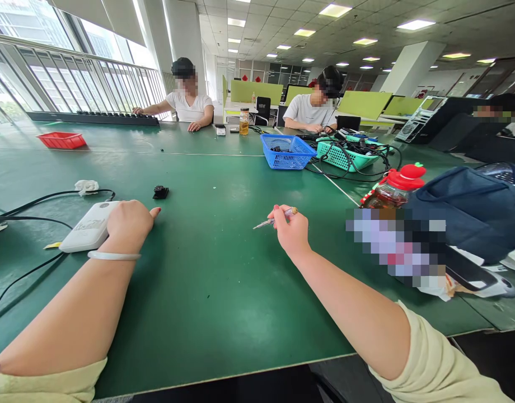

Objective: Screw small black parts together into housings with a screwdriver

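L arm (pixel 68 313) extends fwd from lower-L corner, angled slightly R, forearm bare. L wrist (pixel 122 244) approx. in line w/ forearm; L hand (pixel 130 223) back-side up, thumb (pixel 155 212) sticking out R, other fingers mostly hidden. R arm (pixel 352 305) extends fwd & L from lower R, forearm bare too. R wrist (pixel 303 253) approx. straight; R hand (pixel 291 230) w/ fingers (pixel 281 219) curled, tips pinched tog. Hands well apart.

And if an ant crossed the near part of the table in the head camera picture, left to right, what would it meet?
White box → left hand → small black part → right hand with a small screwdriver → red-lidded bottle → dark blue bag.
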Demonstrator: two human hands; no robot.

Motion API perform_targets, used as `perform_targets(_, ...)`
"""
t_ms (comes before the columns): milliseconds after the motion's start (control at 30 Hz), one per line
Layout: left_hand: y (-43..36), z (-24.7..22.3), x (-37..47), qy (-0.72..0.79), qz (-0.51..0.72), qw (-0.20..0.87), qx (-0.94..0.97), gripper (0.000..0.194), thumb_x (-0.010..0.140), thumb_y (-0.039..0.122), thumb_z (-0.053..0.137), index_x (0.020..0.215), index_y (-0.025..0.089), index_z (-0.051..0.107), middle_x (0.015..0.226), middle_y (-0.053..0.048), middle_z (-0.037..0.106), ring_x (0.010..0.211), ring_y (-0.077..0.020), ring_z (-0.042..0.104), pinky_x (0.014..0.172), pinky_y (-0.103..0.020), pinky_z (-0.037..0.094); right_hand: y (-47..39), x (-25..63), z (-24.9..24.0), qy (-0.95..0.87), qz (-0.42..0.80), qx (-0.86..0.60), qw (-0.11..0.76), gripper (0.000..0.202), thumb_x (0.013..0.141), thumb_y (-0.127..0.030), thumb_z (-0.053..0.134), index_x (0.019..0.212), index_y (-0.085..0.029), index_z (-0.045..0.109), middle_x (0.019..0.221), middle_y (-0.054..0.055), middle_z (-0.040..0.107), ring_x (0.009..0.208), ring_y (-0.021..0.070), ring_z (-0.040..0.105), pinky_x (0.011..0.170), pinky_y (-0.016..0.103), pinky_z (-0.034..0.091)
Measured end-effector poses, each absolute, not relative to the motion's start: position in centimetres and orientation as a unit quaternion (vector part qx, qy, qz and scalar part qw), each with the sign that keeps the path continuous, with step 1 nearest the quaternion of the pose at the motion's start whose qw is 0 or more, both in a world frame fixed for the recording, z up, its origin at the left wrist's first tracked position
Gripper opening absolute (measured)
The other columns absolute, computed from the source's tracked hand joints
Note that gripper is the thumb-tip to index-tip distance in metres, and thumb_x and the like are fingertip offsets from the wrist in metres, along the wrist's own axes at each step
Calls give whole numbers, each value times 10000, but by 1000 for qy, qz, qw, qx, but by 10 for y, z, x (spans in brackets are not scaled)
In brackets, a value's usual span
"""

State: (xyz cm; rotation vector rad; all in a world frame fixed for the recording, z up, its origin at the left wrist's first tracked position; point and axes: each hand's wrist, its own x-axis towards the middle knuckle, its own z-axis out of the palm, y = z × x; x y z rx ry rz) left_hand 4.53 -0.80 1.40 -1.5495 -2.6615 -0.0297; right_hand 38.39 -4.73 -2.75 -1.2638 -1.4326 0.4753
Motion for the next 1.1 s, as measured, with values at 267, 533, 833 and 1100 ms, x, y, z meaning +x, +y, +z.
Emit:
perform_targets(267, -11, 18, 50, -865, 4, 12, -501, 589, 934, 511, 533, 1111, -32, 676, 1182, -312, 655, 1106, -381, 633, 835, -391, 515, -47, 384, -28, -606, 200, -532, 557, 445, 911, -507, 451, 617, -220, 620, 491, -22, 513, 487, 140, 505, 539, 271, 401)
perform_targets(533, -4, 10, 41, -856, 8, 21, -516, 642, 917, 592, 520, 1041, -11, 702, 1105, -304, 677, 1030, -373, 660, 776, -380, 516, -48, 384, -27, -604, 200, -532, 559, 438, 903, -502, 461, 610, -219, 620, 499, -19, 527, 492, 142, 518, 537, 272, 403)
perform_targets(833, -5, 12, 42, -863, 27, -9, -505, 648, 904, 619, 538, 1104, 25, 701, 1140, -294, 683, 1074, -398, 653, 817, -431, 532, -47, 385, -28, -605, 198, -533, 557, 426, 907, -482, 457, 612, -219, 616, 508, -20, 537, 507, 143, 535, 562, 274, 409)
perform_targets(1100, -12, 0, 78, -710, -16, 44, -703, 426, 956, 303, 483, 1343, 192, 623, 1306, -130, 666, 1264, -317, 557, 1060, -417, 436, -48, 384, -27, -608, 199, -531, 556, 427, 908, -486, 456, 618, -216, 616, 504, -20, 526, 495, 139, 517, 543, 272, 397)
